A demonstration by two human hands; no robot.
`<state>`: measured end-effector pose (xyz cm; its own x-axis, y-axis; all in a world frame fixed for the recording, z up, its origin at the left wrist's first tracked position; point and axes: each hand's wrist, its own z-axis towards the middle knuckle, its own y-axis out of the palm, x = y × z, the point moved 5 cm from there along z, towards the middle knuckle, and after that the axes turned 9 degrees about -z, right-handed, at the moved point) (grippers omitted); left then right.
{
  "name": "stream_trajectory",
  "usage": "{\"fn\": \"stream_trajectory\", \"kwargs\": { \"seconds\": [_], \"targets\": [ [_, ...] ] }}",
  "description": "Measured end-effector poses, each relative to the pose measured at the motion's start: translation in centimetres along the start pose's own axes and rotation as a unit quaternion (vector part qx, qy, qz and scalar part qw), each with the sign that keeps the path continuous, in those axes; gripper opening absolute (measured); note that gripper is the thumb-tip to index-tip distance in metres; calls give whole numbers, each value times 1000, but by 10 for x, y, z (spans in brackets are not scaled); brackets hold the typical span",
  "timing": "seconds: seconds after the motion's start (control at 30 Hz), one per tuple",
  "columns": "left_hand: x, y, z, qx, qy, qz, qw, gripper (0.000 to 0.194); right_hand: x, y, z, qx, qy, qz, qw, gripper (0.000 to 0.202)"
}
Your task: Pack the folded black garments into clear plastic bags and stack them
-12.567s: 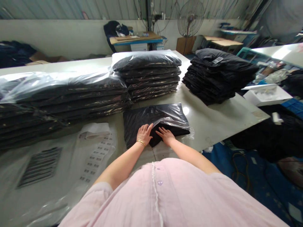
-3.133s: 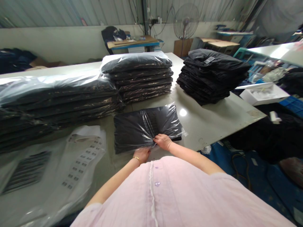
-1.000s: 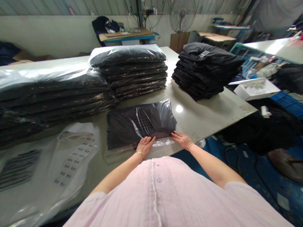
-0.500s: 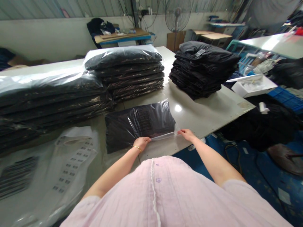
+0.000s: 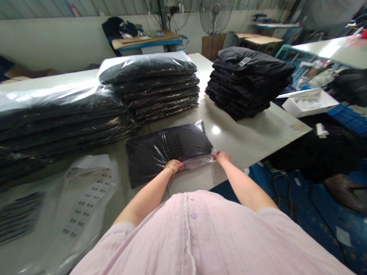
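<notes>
A folded dark garment [image 5: 146, 152] lies on the table inside a clear plastic bag [image 5: 196, 162], whose loose edge runs along the near side. My left hand [image 5: 174, 165], with a gold bangle at the wrist, is closed on that edge near its middle. At the bag's near right corner my right hand [image 5: 221, 156] pinches the plastic. Between the two hands the clear edge is folded up against the garment. Part of each hand's fingertips is hidden by the film.
Stacks of bagged dark garments [image 5: 163, 86] stand behind and left. A pile of unbagged black garments [image 5: 246, 84] is at the back right. Flat plastic bags with printed marks [image 5: 86, 206] lie at the near left. A white box [image 5: 309, 103] sits beyond the table's right edge.
Both hands have moved slightly away from my body, the right one also a little left. The bag's near edge, taut before, now lies looser and folded toward the garment.
</notes>
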<state>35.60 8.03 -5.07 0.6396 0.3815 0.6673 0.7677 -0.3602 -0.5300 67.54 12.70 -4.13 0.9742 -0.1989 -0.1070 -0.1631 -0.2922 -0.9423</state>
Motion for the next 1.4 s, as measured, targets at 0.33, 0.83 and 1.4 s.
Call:
{"fn": "stream_trajectory", "kwargs": {
  "seconds": [0.33, 0.83, 1.4],
  "targets": [
    [10, 0, -29, 7, 23, 14, 1000, 30, 4, 1, -4, 30, 6, 3, 1000, 52],
    [5, 26, -95, 16, 244, 222, 944, 69, 4, -14, -51, 146, -60, 21, 987, 59],
    [-10, 38, -95, 40, 270, 220, 937, 34, -53, 26, -108, 29, -322, -76, 943, 15]
  ]
}}
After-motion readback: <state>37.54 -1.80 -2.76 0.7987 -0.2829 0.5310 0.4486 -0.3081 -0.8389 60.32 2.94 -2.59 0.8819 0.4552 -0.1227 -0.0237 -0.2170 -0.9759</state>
